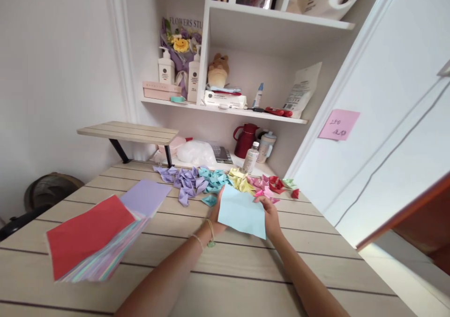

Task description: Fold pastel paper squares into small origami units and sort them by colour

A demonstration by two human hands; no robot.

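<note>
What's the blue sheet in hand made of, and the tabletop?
The blue sheet, pinched between left hand and right hand, looks like thin matte paper: flat, crisp edges, no shine. The tabletop looks like pale wood or wood-look laminate, matte: grain streaks and dark plank seams; which one is unclear.

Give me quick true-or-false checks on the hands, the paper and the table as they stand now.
1. The left hand and the right hand both hold the light blue sheet. True.
2. The top sheet of the paper stack is green. False: it is red.
3. Folded paper pieces lie in a row on the table, beyond the hands. True.
4. The sticky note is yellow. False: it is pink.
</note>
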